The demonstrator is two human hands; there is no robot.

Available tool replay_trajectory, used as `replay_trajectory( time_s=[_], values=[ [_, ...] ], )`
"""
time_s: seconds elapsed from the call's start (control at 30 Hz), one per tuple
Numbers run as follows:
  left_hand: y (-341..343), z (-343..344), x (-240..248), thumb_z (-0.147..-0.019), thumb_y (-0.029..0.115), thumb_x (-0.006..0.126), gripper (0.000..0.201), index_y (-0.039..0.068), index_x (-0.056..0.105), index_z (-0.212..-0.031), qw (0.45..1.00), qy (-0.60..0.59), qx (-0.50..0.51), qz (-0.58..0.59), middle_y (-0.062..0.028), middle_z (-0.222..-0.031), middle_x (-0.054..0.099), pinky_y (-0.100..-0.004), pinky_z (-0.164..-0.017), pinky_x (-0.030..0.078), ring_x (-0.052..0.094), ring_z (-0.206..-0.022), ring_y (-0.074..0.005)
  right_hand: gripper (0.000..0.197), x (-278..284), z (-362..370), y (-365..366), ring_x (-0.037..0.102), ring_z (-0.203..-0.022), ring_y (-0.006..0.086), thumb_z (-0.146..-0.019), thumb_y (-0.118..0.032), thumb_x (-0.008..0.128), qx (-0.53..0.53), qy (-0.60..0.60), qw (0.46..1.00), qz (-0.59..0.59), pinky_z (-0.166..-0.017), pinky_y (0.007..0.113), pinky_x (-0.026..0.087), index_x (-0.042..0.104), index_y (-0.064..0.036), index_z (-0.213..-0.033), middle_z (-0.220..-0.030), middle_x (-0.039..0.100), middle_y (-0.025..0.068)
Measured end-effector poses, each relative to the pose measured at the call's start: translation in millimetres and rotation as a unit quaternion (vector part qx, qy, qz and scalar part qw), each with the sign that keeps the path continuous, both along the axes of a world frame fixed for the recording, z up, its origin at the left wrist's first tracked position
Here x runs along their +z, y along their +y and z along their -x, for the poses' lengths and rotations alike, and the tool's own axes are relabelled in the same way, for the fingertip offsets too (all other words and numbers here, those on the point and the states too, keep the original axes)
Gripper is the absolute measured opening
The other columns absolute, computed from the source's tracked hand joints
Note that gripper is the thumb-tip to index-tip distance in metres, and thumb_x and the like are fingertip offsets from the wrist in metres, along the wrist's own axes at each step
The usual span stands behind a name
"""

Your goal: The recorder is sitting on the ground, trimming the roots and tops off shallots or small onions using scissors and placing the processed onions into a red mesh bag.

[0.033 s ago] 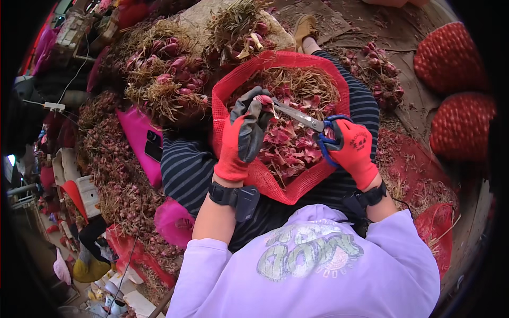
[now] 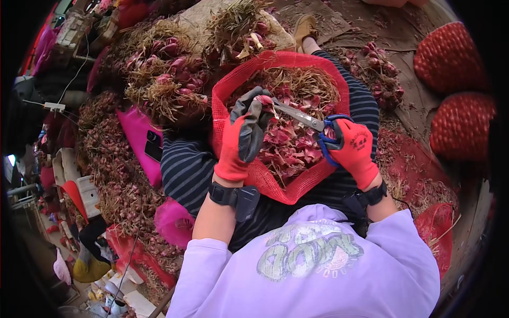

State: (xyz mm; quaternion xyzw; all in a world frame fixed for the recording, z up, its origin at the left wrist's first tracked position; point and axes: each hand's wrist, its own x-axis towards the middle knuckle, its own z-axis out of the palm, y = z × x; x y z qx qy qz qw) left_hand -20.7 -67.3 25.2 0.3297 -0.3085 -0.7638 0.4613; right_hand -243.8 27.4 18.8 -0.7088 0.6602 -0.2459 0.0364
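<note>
Likely light, firm and papery-slick, the reddish bulb sits pinched in the left hand, best held round its belly; the right hand grasps blue-handled scissors.

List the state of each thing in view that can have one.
Left hand: gloved, gripping shallot bulb
Right hand: gloved, gripping scissors
Shallot bulb: held, at the scissor tips
Scissors: blades at the bulb, gap unclear
Red mesh sack between the legs: mouth open, peelings and dry stalks inside
Two red mesh sacks at right: bulging
Black wristbands: strapped on
Black phone-like device: on pink plastic, power unclear
</note>
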Motion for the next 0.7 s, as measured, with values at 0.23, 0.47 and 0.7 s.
replay_trajectory(
  time_s=[0.23,0.47,0.7],
  values=[
    [3,1,-4,-0.095,0.015,0.049,0.025,0.007,0.052,-0.118,1.0,-0.026,-0.012,0.013,-0.0015,-0.106,0.058,-0.0248,-0.079,0.047,0.055,-0.091,-0.0091,0.036,0,3,-2,0.06,-0.073,0.0269,-0.064,-0.03,0.072,0.005,0.013,1.0,-0.007,-0.063,0.036,0.045,0.06,-0.0092,-0.091,-0.081,0.061,0.0066],
    [6,3,-19,-0.094,0.014,0.051,0.024,0.007,0.053,-0.117,0.995,-0.078,-0.029,0.054,-0.0011,-0.105,0.057,-0.0253,-0.079,0.048,0.056,-0.09,-0.009,0.035,-4,6,-2,0.06,-0.068,0.0275,-0.065,-0.031,0.072,0.019,0.038,0.999,-0.018,-0.059,0.037,0.045,0.06,-0.0086,-0.09,-0.079,0.061,0.0079],
    [8,9,-12,-0.095,0.015,0.05,0.025,0.008,0.053,-0.119,0.99,-0.118,-0.028,0.068,-0.0004,-0.105,0.057,-0.0245,-0.079,0.047,0.055,-0.089,-0.008,0.033,-2,4,-8,0.059,-0.067,0.0289,-0.068,-0.032,0.071,0.021,-0.051,0.998,-0.026,-0.057,0.037,0.045,0.059,-0.0086,-0.087,-0.077,0.06,0.0093]
  ],
)
